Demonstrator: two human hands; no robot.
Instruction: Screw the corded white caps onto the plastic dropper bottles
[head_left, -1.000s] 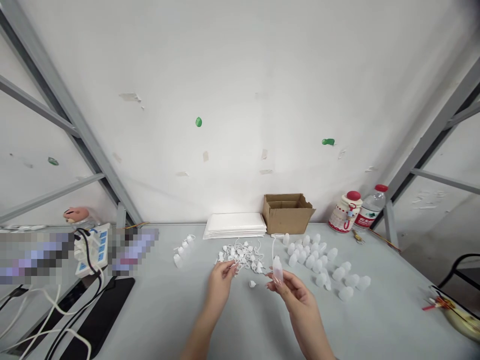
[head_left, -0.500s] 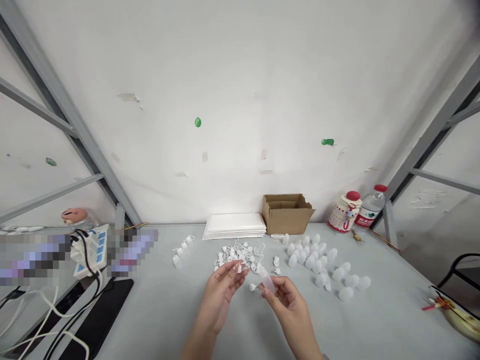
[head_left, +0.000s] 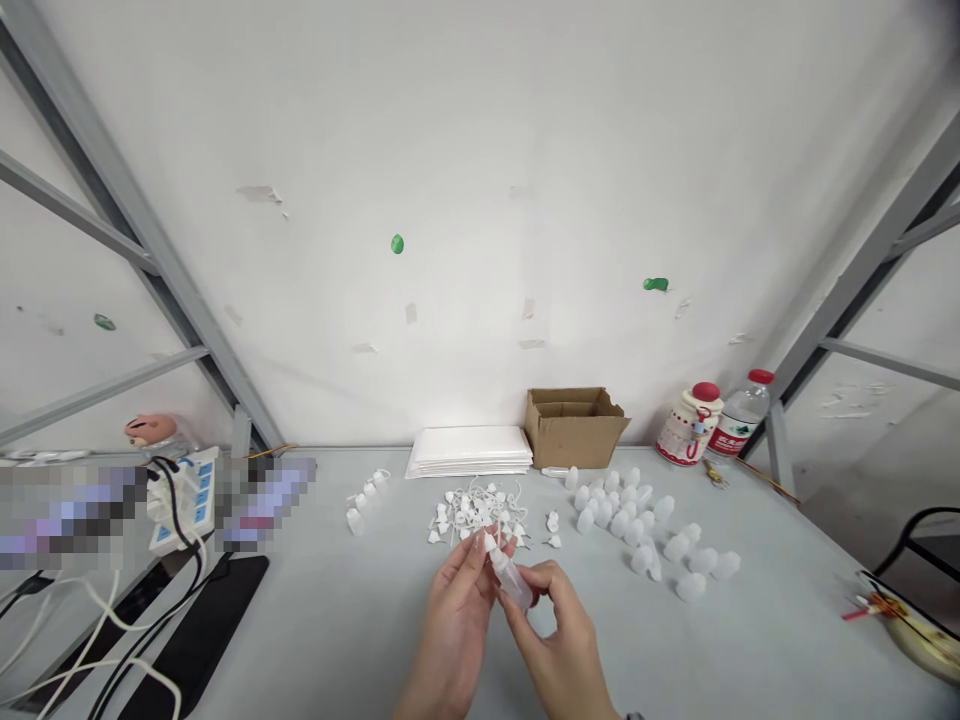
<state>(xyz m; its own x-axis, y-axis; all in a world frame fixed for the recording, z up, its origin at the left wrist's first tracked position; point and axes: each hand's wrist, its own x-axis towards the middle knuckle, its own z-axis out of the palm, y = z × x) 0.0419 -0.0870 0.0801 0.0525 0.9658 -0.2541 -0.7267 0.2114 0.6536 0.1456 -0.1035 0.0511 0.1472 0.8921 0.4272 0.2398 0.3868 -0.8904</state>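
right hand (head_left: 559,640) covers part of small bottle (head_left: 511,580) | its join with white cap (head_left: 490,543) is too small to tell | left hand (head_left: 461,610) hides part of white pile (head_left: 474,503), 12 o'clock | pixelated patch (head_left: 60,520), 9 o'clock, is illegible | right edge cuts off black chair (head_left: 934,557), 3 o'clock | clock centres on both hands

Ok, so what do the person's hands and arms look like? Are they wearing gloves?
No gloves! The left hand and right hand are both bare, with slim fingers. No sleeve shows on the left arm. A small dark bit peeks in near the right wrist, maybe a cuff or band.
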